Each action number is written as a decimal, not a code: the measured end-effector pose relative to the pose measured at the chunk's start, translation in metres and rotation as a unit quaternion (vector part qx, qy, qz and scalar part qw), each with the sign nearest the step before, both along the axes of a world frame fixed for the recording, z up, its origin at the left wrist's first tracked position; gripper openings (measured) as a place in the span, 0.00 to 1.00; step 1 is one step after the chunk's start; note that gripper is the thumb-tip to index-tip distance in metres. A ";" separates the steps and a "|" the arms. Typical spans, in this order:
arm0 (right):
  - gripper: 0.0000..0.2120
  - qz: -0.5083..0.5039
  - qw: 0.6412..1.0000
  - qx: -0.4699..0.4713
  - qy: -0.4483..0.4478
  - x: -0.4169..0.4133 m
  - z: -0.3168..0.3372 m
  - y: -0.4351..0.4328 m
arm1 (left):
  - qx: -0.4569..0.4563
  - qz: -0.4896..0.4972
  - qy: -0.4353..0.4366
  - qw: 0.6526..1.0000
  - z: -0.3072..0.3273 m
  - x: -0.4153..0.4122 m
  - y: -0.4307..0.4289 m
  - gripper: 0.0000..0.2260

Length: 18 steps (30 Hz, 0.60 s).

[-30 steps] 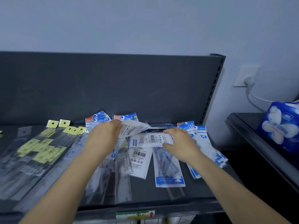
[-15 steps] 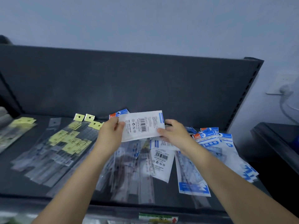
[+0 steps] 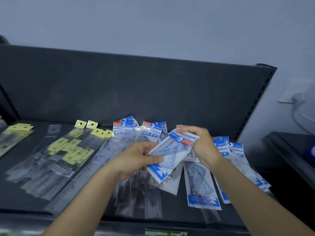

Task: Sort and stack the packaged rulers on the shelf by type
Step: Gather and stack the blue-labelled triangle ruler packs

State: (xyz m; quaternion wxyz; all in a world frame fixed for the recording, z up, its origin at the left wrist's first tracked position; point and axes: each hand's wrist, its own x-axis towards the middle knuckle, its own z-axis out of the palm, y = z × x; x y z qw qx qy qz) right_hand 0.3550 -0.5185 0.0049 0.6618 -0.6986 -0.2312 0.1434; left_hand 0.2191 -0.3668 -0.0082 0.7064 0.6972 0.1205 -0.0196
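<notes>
Plainly, both hands grip one packet: the left hand (image 3: 134,161) pinches the lower end of a blue-and-white geometric set packet (image 3: 170,155), thumb on top and fingers beneath; the right hand (image 3: 202,145) curls its fingers round the printed header end; the packet is held tilted, clear of the shelf and above the loose packets.

Behind the hands, two small bunches of the same blue packets (image 3: 125,126) lie against the back panel; a fan of more blue packets (image 3: 227,148) spreads to the right, their number too overlapped to count; one blue packet (image 3: 201,186) lies flat, face up, below the right wrist; one white-backed packet (image 3: 172,180) lies just beside it. To the left lies a pile of long clear ruler sleeves with yellow tags (image 3: 71,150), at least five tags showing; a second yellow-tagged pile (image 3: 18,128) sits at the far left edge; several plain clear sleeves (image 3: 138,196) lie near the front.

Everything rests on a dark grey shelf (image 3: 12,196) with a dark back panel (image 3: 136,82); the wall behind is pale blue-grey; a wall socket (image 3: 292,96) with a plug is at the right.
</notes>
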 end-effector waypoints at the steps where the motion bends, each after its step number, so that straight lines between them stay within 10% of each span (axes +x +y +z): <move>1: 0.16 -0.004 1.000 -0.012 -0.011 0.002 -0.002 -0.001 | 0.004 0.017 -0.009 1.000 0.000 0.002 -0.001 0.12; 6: 0.21 -0.020 0.980 -0.182 -0.081 0.016 -0.012 -0.010 | 0.024 0.206 -0.048 0.977 0.000 0.012 0.006 0.09; 13: 0.39 0.105 0.835 -0.498 -0.209 0.011 -0.027 -0.011 | 0.009 0.316 -0.039 0.948 -0.006 0.011 0.019 0.09; 18: 0.23 0.096 0.779 -0.538 -0.308 0.015 -0.030 -0.007 | -0.008 0.317 -0.039 0.948 -0.008 0.006 0.023 0.10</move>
